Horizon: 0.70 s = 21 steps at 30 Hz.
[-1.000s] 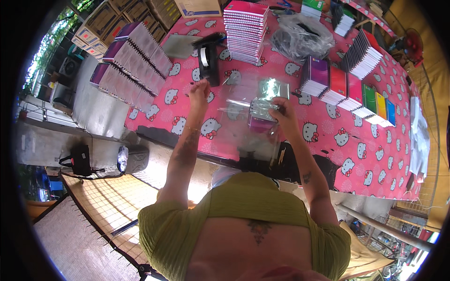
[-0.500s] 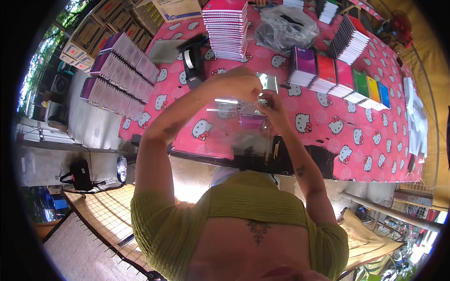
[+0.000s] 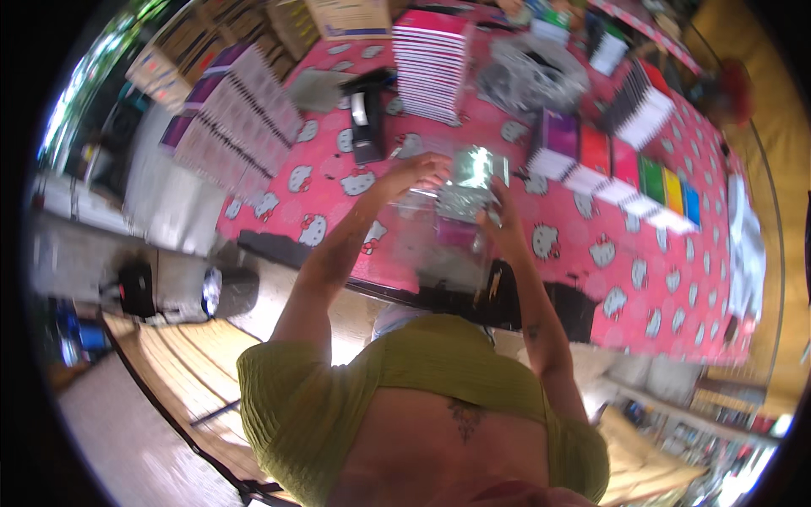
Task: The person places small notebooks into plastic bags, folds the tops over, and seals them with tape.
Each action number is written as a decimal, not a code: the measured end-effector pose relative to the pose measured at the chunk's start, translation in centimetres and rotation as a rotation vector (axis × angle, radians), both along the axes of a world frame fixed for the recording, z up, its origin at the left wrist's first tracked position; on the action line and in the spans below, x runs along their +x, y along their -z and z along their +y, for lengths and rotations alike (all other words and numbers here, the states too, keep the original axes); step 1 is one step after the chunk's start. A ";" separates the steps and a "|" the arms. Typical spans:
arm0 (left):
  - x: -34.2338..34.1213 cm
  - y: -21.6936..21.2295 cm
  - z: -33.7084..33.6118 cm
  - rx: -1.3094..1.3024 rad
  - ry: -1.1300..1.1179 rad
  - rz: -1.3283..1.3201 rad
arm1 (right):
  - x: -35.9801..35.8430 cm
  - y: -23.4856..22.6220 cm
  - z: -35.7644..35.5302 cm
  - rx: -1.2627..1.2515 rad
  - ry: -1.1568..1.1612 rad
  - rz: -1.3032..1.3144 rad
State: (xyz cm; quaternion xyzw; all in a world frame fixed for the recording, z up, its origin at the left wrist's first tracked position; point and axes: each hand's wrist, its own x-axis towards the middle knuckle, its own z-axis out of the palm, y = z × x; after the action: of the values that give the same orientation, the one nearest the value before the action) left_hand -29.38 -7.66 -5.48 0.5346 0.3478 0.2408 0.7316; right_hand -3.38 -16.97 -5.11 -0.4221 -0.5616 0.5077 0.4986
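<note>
Both hands (image 3: 456,190) holding clear bag (image 3: 448,237), long axis upright, mouth up

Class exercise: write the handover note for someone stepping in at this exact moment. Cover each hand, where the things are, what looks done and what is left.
Left hand: grip on the top left edge of the clear plastic sleeve, held above the pink tablecloth.
Right hand: grip on the sleeve's right side, by the pink notebook partly inside it.
Done: notebook started into the sleeve.
Left: seat it fully; whether the sleeve gets sealed cannot be told.
Nearby: stack of notebooks, black tape dispenser, coloured row of notebooks.
</note>
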 end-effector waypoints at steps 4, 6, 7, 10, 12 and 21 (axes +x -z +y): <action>2.9 -2.2 -10.8 0.306 -0.241 0.029 | 1.0 -1.2 -0.8 0.336 -0.127 -0.434; 2.8 -2.6 -13.3 0.584 -0.406 0.245 | 0.5 -1.6 -0.5 0.212 -0.250 -0.353; 1.8 -2.4 -14.2 0.650 -0.476 0.297 | -0.1 -2.4 -0.2 0.147 -0.309 -0.322; -2.8 -3.3 -18.8 0.468 -0.759 0.253 | -3.4 -7.8 -1.5 0.382 -0.358 -0.307; -8.2 -3.3 -20.7 0.352 -1.072 0.127 | -3.2 -6.4 -1.3 0.310 -0.294 -0.261; -41.8 5.0 -24.0 0.145 -1.723 0.542 | -1.1 0.6 -1.0 -0.010 -0.260 -0.213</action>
State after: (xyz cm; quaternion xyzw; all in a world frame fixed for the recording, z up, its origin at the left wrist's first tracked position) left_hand -71.20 -31.70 -10.46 0.1726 0.7717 0.5920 0.1555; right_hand -4.49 -17.99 -5.76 -0.3999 -0.6585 0.5232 0.3643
